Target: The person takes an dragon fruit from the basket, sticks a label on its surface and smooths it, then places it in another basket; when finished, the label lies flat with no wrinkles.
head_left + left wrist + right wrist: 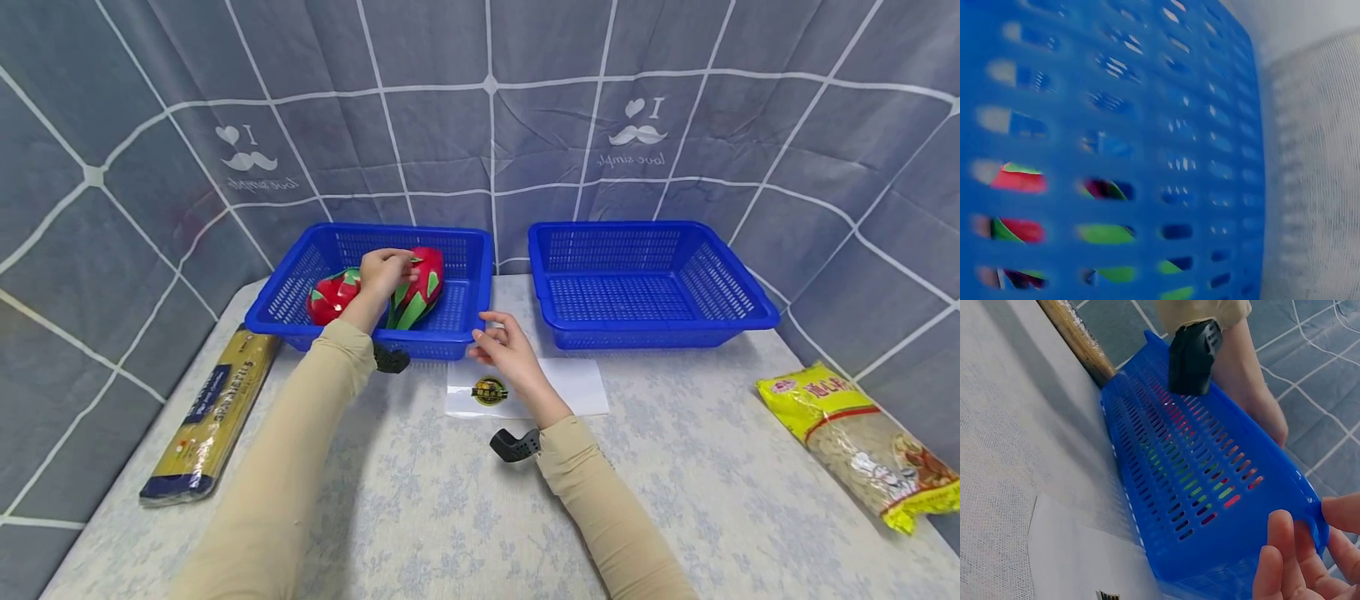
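Inside the left blue plastic basket (472,337) lie two red dragon fruits with green scales, one dragon fruit (326,300) at the left and another dragon fruit (427,279) near the middle. My left hand (384,273) reaches over the front rim, its loosely bent fingertips against the upper left of the middle fruit. At the basket's front right corner is my right hand (504,343). In the right wrist view its thumb and fingers (1280,532) pinch the rim. Basket wall (1147,156) fills most of the left wrist view, with red and green showing through the slots.
A second blue basket (551,312) with nothing in it stands to the right. A long noodle packet (213,417) lies at the left, a yellow-ended food bag (862,446) at the right. A white sheet with a label (555,392) lies in front of the baskets.
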`<state>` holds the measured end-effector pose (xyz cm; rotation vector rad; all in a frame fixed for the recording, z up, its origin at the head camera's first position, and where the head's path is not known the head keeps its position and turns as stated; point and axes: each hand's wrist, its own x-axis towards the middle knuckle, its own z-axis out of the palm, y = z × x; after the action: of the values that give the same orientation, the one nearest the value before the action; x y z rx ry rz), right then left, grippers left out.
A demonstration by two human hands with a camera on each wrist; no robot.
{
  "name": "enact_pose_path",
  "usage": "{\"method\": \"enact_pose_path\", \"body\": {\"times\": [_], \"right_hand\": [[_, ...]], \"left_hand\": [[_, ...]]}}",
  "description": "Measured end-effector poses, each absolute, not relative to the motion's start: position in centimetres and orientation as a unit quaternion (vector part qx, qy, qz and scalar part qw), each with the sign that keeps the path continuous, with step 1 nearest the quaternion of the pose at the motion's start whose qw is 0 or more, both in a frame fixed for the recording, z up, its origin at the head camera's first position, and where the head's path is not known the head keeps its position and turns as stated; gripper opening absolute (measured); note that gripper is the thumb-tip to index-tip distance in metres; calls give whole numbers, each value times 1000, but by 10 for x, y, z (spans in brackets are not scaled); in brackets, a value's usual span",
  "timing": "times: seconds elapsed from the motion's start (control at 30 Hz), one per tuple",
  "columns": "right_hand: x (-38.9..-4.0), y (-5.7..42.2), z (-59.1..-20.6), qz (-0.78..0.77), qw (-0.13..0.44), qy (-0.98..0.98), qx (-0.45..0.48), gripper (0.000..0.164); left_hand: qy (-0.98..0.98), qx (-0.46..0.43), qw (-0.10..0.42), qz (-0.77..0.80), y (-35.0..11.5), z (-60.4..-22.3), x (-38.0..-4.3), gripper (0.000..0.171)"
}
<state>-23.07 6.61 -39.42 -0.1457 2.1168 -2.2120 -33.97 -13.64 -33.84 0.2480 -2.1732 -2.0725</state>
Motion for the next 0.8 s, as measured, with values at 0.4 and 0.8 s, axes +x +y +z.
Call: {"method": "enact_pose_path", "body": {"times": [0.4,0.8], "right_hand": [[-215,83,-358,-661,-37,748,-48,46],[-159,124,-320,-686,6,702,-190,64]], "left_hand": [[-639,-101,154,-747,-118,-280,-301,18],[-648,-249,51,-718,-87,-264,-168,16]]}}
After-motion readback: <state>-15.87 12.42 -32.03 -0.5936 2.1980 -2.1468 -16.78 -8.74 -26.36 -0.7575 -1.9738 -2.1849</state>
